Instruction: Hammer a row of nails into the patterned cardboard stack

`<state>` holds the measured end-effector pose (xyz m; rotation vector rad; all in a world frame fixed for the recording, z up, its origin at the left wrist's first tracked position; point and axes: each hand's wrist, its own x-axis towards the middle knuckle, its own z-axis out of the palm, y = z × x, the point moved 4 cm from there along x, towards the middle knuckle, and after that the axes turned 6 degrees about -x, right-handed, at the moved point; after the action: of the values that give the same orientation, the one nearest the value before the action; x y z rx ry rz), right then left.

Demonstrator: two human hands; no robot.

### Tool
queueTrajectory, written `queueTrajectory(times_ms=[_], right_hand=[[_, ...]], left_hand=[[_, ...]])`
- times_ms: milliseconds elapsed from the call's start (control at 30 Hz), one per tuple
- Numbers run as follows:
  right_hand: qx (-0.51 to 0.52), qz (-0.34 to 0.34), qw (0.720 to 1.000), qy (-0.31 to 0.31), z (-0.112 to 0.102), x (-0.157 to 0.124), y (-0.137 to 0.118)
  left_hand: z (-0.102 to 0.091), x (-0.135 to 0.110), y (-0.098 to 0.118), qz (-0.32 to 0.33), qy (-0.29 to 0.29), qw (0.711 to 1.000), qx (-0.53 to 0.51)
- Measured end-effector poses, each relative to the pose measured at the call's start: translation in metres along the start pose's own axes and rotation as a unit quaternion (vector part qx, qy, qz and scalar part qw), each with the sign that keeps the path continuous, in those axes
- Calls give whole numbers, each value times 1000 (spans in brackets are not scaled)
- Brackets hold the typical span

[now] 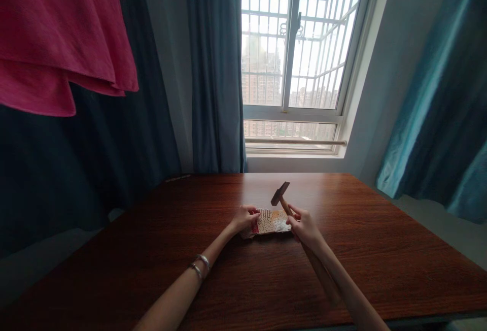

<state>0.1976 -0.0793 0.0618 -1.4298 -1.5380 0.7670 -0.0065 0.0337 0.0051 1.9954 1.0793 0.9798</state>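
A small board [267,225] with a speckled, hole-dotted surface lies on the wooden table in front of me. A short row of upright nails [265,213] stands along its far left part. At the board's left end, beside a red patch, my left hand [245,218] has its thumb and fingers pinched together close to the nails. What lies between those fingertips is too small to make out. My right hand [304,225] is wrapped round the wooden handle of a hammer [280,194]. The dark hammer head is raised above the board, and the handle runs back under my forearm.
The brown table [160,250] reaches back to the wall under a barred window [289,67]. Blue curtains [216,67] hang on both sides. A pink cloth [61,31] hangs at the upper left.
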Motion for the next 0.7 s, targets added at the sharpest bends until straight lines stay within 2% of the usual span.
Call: queueTrajectory(times_ms=[100,333,500,700], right_hand=[[-32,-29,998,-43,11,-2,-23],[-91,-71,990,-76,25,-2,-59],[-99,-81,990,-52,26,-1,-68],[-99,-84,988,-84,29,2,-63]], left_hand=[[2,-1,0,6,2,1000,-3],[1,-3,-1,8,24,999,21],[2,-4,0,14,20,999,24],[2,-4,-1,28,6,999,-14]])
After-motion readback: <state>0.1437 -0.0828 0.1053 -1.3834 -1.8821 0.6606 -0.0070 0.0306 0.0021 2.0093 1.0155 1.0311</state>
